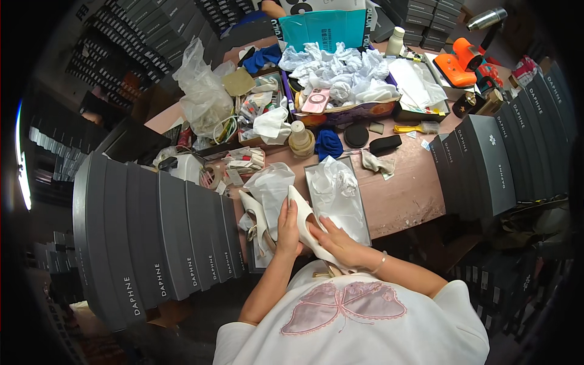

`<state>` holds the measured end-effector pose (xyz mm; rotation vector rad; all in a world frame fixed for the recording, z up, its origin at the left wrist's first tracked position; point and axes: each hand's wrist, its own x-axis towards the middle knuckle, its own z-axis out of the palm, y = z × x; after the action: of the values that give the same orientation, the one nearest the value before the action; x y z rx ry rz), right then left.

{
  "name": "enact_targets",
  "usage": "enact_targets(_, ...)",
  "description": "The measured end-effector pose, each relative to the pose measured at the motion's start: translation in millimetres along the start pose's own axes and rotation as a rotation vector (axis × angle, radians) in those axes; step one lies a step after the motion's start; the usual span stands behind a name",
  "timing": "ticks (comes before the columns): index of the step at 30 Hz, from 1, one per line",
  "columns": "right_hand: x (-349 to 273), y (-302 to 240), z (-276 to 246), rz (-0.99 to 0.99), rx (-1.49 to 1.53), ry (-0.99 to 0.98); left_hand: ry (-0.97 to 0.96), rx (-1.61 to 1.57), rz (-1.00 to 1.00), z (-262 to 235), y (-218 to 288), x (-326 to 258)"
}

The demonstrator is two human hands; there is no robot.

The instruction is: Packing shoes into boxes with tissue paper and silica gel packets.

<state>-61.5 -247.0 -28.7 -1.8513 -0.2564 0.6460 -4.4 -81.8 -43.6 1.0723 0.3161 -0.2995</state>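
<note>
Both hands hold a white pointed slingback shoe (307,228) close to my chest. My left hand (288,230) grips its left side near the toe. My right hand (336,241) cups the shoe from the right, fingers across the sole. A second white shoe (257,216) lies on the table just left of my hands, partly on white tissue paper (272,185). An open grey shoebox (339,198) lined with crumpled white tissue stands right behind the held shoe.
Rows of dark grey shoeboxes stand on edge at left (164,237) and right (493,164). Behind are a box of crumpled white paper (340,79), a pink phone (316,100), tape rolls (301,141), a clear plastic bag (204,91) and an orange tool (462,61).
</note>
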Motion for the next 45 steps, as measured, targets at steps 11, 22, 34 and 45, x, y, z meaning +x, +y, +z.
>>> enact_targets(11, 20.2, -25.3, -0.5, -0.327, -0.36, 0.238, -0.146, 0.084, -0.002, 19.5, 7.4, 6.1)
enact_targets(22, 69.5, 100.5, -91.1, 0.016, -0.719, 0.721, -0.238, -0.073, -0.213, 18.5, -20.3, -27.7)
enact_targets(34, 1.6, -26.5, -66.4, -0.283, -0.668, 0.24, -0.333, -0.189, -0.369, 26.2, -12.1, -42.4)
enact_targets(45, -0.3, -5.9, -35.1, -0.437, -0.381, 0.293, -0.296, -0.254, -0.472, -2.2, -25.6, -26.6)
